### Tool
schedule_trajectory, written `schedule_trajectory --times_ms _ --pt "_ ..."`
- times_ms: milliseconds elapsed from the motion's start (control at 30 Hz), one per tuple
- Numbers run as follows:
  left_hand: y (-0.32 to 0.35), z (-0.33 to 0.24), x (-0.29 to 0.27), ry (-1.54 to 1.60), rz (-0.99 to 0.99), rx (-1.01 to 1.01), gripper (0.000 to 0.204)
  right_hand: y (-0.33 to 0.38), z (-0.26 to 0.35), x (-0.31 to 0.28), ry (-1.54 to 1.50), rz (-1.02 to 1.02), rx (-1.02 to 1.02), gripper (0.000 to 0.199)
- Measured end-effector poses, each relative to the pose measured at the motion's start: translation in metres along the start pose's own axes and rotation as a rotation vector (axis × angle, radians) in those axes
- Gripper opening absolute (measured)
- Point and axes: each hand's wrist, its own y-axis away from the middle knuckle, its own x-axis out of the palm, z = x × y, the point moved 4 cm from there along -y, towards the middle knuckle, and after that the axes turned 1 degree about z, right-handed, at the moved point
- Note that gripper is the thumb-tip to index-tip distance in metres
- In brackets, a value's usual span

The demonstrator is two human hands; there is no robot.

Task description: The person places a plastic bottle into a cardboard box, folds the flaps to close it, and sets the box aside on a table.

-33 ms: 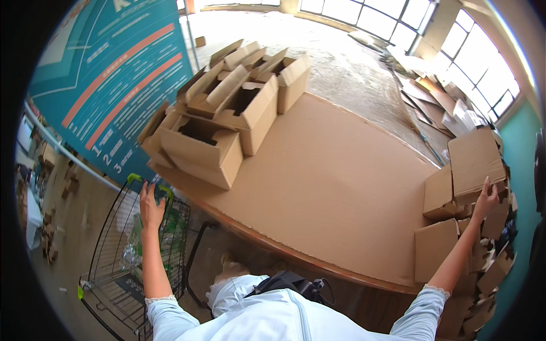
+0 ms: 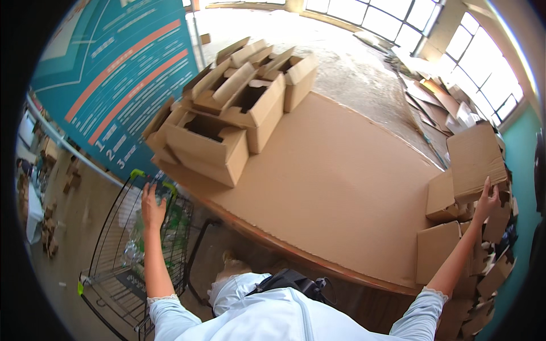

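Two hands are out wide. Left hand [image 2: 152, 209] rests on the wire cart [image 2: 114, 250] rim near its green handle, fingers loosely curled over it. Right hand [image 2: 488, 200] grips the lower edge of a flat cardboard sheet [image 2: 475, 159], standing atop the flattened stack [image 2: 449, 238] beside the counter [image 2: 330, 187]. Open boxes [image 2: 227, 125] sit at the far left of the counter.

Open brown cartons [image 2: 227, 125] beside teal banner [image 2: 108, 79]

Strong daylight enters through the windows [image 2: 455, 34] at the upper right, and the glass and the floor below them are glared almost to white. Far from the windows, the lower left is dimmer. Straight edges bend toward the black round rim, and details there look soft.
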Motion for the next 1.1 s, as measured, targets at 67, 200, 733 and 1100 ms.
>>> schedule_trajectory --times_ms 67,200,733,1100 --pt "0.017 0.049 0.008 -0.025 0.002 -0.099 0.05 0.035 0.087 0.017 -0.261 0.143 0.052 0.047" --pt "0.032 0.116 0.02 -0.022 0.09 -0.235 0.044 0.14 0.176 0.082 -0.344 0.443 0.096 0.038" --pt "0.079 0.326 0.171 0.011 0.37 -0.126 0.063 0.329 0.443 0.063 -0.405 1.126 -0.253 0.023" --pt "0.07 0.295 0.318 -0.588 0.92 0.118 0.068 0.336 0.456 0.026 -0.147 1.304 -0.328 0.041"
